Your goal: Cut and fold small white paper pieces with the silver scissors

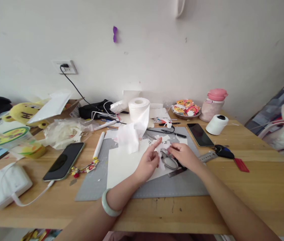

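My left hand (150, 160) is over the white paper sheet (121, 167), its index finger stretched out and the other fingers curled in. My right hand (183, 154), thumb and fingers pinched together, grips a small pale piece of paper (162, 149). Grey-handled scissors (169, 161) lie just below the pinch, and I cannot make out whether any finger touches them. Small white scraps (166, 137) are scattered beyond my fingertips. Under everything is a grey cutting mat (177, 187). A white tissue roll (139, 108) stands behind, its loose end trailing onto the paper.
At the left are a phone (63, 161), a white power bank (7, 184) and a lidded cup (28, 147). Rightward are another phone (199, 135), a thread spool (216, 125), keys (223, 151) and a pink bottle (212, 108). A bowl (186, 115) holds colourful cutouts.
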### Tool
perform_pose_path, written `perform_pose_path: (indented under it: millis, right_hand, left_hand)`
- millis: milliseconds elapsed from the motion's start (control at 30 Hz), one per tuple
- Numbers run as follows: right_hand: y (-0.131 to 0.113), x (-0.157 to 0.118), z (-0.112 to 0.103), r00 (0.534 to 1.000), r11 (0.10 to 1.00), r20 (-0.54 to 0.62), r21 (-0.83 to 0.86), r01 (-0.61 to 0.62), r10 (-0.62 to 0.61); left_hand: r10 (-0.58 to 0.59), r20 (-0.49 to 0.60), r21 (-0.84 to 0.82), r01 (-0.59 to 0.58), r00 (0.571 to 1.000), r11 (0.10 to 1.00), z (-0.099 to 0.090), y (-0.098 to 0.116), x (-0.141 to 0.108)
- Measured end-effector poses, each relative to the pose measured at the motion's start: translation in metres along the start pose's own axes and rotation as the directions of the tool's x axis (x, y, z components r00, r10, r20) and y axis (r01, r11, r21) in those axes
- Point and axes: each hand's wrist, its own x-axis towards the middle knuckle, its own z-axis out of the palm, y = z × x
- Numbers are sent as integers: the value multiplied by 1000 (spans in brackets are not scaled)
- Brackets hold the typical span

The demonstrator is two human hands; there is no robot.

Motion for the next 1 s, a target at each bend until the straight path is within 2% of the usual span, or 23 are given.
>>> perform_pose_path:
  millis: [167, 300, 533, 833, 1000]
  right_hand:
    - [-8, -5, 0, 983, 969, 184, 243, -46, 0]
    - [-13, -8, -3, 965, 970, 257, 243, -17, -48]
    - [-8, -7, -1, 974, 982, 222, 189, -5, -38]
    - [-8, -7, -1, 971, 983, 235, 182, -5, -38]
    - [-10, -8, -2, 961, 975, 274, 220, -14, -48]
  left_hand:
    - [14, -34, 0, -14, 999, 1000, 0, 1, -1]
    - [19, -11, -13, -20, 1000, 1000, 1, 0, -2]
    - [100, -10, 72, -99, 995, 992, -1, -8, -2]
    - [18, 32, 86, -21, 999, 996, 2, -7, -2]
    - [49, 18, 122, -51, 999, 991, 2, -5, -3]
